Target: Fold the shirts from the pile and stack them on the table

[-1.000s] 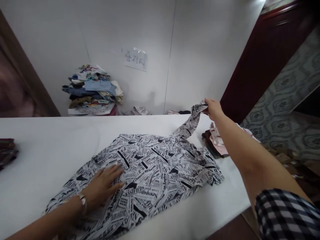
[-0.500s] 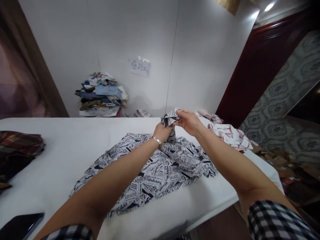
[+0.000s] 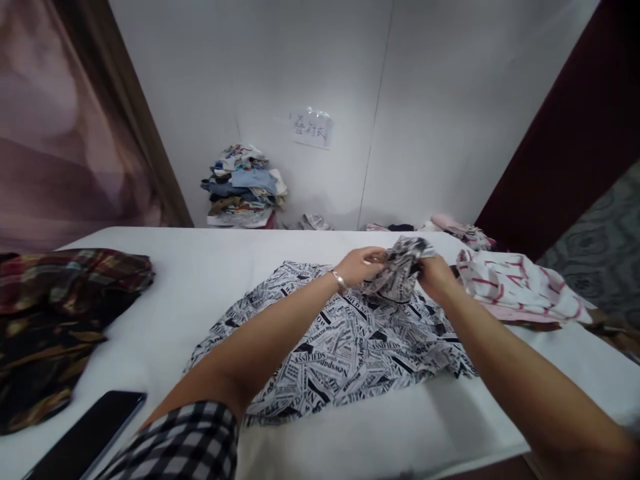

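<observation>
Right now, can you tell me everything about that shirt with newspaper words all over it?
The shirt is thin, soft-looking white cloth printed with black newspaper headlines and text. Most of it lies spread flat, a little wrinkled, in the middle of the white table. One far part is bunched up and lifted off the table, pinched between the left hand and the right hand. The left forearm crosses above it. A red-striped white cloth lies to its right.
</observation>
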Motion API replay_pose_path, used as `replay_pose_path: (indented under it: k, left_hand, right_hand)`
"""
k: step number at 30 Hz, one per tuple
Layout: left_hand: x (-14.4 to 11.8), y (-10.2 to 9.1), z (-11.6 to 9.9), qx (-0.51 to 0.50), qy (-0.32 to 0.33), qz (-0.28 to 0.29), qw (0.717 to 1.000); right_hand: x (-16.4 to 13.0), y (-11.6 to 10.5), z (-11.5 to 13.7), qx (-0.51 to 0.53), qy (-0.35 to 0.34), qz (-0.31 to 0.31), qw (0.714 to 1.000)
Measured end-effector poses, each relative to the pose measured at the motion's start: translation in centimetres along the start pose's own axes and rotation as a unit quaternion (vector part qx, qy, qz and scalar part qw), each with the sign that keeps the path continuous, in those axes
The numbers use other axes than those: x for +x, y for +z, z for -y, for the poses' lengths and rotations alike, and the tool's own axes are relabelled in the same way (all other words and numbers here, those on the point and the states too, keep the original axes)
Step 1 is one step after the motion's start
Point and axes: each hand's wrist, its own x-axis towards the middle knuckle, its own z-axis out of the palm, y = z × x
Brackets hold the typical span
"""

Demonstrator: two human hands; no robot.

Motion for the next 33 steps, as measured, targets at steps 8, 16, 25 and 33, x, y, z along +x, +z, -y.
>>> replay_pose_path:
  k: [8, 16, 25, 33]
  left_hand:
    - [-1.6, -6.3, 16.8, 0.241, -0.216, 0.013, 0.946]
    - [1.3, -6.6, 21.2, 0.383, -0.203, 0.086, 0.897]
    - [-2.8, -12.2, 16.8, 0.427, -0.127, 0.016, 0.895]
    - [-13.6, -10.1, 10.7, 0.454, 0.101, 0.086, 0.881]
  right_hand:
    - [5.9, -4.4, 2.4, 0.216, 0.095, -0.068, 0.969]
    - [12.2, -5.8, 5.3, 0.267, 0.064, -0.146, 0.950]
    - [13.2, -10.2, 8.3, 0.261, -0.046, -0.193, 0.945]
    - [4.8, -11.9, 11.2, 0.213, -0.040, -0.218, 0.951]
